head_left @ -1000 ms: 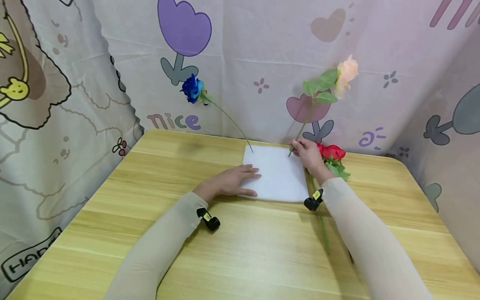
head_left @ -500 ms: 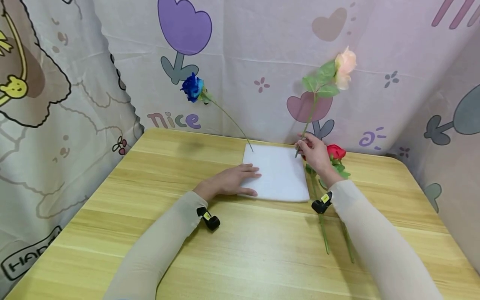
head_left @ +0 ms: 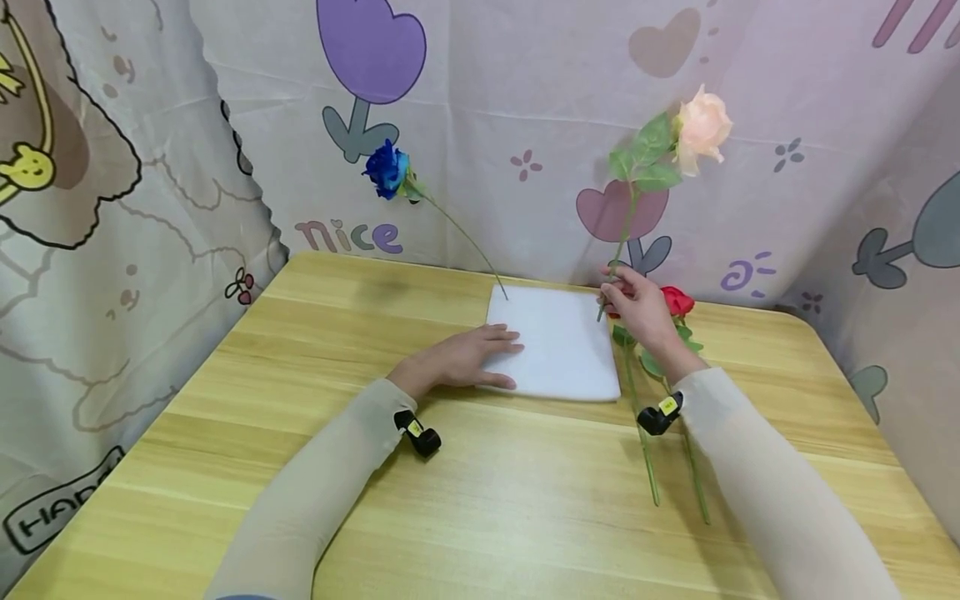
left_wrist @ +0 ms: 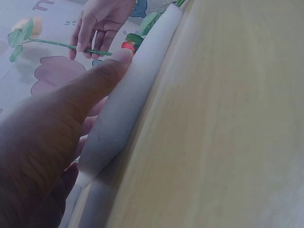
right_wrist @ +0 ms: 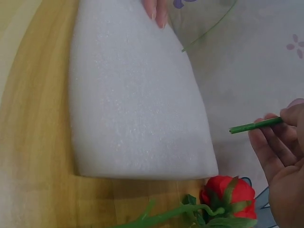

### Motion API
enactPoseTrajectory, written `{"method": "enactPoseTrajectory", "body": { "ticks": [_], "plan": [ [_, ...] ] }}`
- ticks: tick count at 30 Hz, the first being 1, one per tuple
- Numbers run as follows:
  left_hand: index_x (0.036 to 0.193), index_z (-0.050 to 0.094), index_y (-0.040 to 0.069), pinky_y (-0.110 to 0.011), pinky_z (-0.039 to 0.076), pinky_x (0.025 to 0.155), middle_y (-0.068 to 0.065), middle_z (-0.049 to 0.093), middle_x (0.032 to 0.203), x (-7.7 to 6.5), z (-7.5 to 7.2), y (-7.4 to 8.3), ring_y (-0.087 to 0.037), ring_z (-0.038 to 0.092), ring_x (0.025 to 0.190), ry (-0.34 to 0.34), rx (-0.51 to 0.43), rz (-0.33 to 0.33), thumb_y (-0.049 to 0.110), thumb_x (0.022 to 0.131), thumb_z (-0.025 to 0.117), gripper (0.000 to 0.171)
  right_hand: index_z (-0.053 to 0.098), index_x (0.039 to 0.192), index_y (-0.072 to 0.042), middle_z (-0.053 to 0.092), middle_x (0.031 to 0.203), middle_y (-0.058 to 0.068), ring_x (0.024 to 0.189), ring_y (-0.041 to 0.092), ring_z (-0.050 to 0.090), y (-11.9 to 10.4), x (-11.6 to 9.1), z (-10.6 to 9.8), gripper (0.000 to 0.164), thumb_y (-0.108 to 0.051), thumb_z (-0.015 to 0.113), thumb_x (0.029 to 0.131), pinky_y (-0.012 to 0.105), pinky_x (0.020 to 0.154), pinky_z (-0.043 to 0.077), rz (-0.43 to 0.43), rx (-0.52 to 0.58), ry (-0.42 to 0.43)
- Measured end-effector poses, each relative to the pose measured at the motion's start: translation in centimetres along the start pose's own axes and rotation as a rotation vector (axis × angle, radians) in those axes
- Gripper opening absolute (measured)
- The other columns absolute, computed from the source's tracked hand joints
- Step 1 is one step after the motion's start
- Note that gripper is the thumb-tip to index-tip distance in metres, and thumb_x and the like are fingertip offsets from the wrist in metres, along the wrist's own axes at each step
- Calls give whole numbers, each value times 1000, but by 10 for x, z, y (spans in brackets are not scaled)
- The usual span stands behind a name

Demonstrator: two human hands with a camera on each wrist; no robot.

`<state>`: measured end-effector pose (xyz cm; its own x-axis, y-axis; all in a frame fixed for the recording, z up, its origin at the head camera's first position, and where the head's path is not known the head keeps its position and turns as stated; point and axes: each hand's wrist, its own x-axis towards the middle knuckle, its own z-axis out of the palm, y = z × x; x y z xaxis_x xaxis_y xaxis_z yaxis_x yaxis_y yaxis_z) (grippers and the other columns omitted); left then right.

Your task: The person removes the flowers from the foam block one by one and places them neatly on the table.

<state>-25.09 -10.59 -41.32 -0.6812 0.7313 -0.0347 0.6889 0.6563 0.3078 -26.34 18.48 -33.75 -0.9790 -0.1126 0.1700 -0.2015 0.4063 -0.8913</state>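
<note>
My left hand (head_left: 468, 357) lies with fingers spread on the left side of a white foam block (head_left: 562, 350). In the left wrist view its thumb rests along the foam's edge. My right hand (head_left: 643, 310) pinches the stem of a pale peach rose (head_left: 702, 129) between thumb and fingers. The bloom leans up to the right, and the cut stem end (right_wrist: 237, 128) points at the foam's far right corner, apart from it in the right wrist view. A blue rose (head_left: 387, 171) stands in the foam's far left corner, its thin stem bending left.
Beside the foam on the right lies a red rose (head_left: 678, 301), partly behind my right hand. Two green stems (head_left: 645, 458) stretch toward the front of the wooden table (head_left: 480, 517). A printed cloth (head_left: 480, 192) hangs close behind the table's back edge.
My right hand has shifted right with the peach rose, whose stem end moved from over the foam to near its far right corner. My left hand stays on the foam.
</note>
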Motion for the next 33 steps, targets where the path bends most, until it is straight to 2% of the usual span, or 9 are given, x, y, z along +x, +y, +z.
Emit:
{"method": "enactPoseTrajectory", "body": {
  "ticks": [8, 14, 16, 19, 21, 23, 25, 30, 33],
  "plan": [
    [138, 32, 31, -37, 15, 107, 11, 18, 146, 1, 0, 0, -12, 7, 134, 1, 13, 0, 75, 73, 39, 79, 54, 114, -6, 59, 95, 20, 82, 32, 60, 2, -7, -8, 28, -19, 54, 89, 21, 63, 52, -23, -31, 2],
    [138, 32, 30, -37, 15, 107, 11, 19, 146, 2, -1, -1, -13, 8, 134, 7, 18, 3, 74, 73, 39, 79, 54, 114, -2, 58, 90, 23, 73, 21, 60, -8, -18, -12, 28, -14, 55, 89, 19, 62, 51, -79, -113, 29],
    [138, 32, 30, -36, 15, 107, 11, 19, 146, 2, -1, -1, -13, 8, 134, 9, 19, 3, 74, 73, 40, 79, 54, 114, -1, 58, 89, 24, 72, 22, 60, -10, -20, -14, 27, -11, 54, 89, 19, 61, 51, -92, -118, 29],
    [138, 32, 30, -36, 15, 107, 11, 19, 146, 2, -2, -1, -13, 8, 134, 8, 21, 0, 74, 73, 40, 79, 54, 112, -1, 59, 87, 23, 67, 18, 60, -4, -20, -17, 26, -10, 55, 88, 18, 60, 51, -105, -126, 29],
    [138, 33, 30, -36, 15, 107, 11, 19, 146, 1, -2, 0, -12, 9, 134, 7, 21, 2, 74, 73, 40, 79, 55, 111, -3, 60, 85, 20, 67, 21, 61, 4, -19, -20, 25, -13, 56, 88, 18, 60, 51, -111, -125, 35],
    [138, 33, 30, -36, 15, 107, 10, 19, 146, 1, -2, 0, -12, 8, 134, 7, 21, 4, 74, 73, 40, 79, 55, 111, -5, 60, 84, 18, 65, 17, 60, 14, -17, -23, 26, -17, 56, 88, 18, 60, 51, -124, -142, 40],
    [138, 33, 29, -35, 14, 107, 10, 20, 146, 1, -2, 0, -12, 8, 134, 5, 21, 6, 74, 73, 40, 79, 56, 110, -7, 60, 83, 16, 68, 21, 61, 22, -16, -26, 26, -20, 56, 88, 19, 60, 51, -132, -162, 46],
    [138, 32, 28, -36, 14, 107, 8, 20, 146, 1, -2, 1, -12, 8, 134, 9, 24, 14, 73, 74, 40, 78, 56, 107, -3, 59, 83, 18, 73, 30, 60, 23, -23, -32, 25, -20, 55, 88, 20, 61, 52, -137, -151, 49],
    [138, 32, 29, -36, 14, 107, 9, 20, 146, 1, -1, 1, -12, 8, 134, 10, 27, 12, 73, 74, 40, 78, 56, 106, -5, 60, 83, 16, 72, 27, 61, 23, -28, -36, 25, -22, 55, 89, 20, 60, 52, -127, -178, 54]
  ]
}}
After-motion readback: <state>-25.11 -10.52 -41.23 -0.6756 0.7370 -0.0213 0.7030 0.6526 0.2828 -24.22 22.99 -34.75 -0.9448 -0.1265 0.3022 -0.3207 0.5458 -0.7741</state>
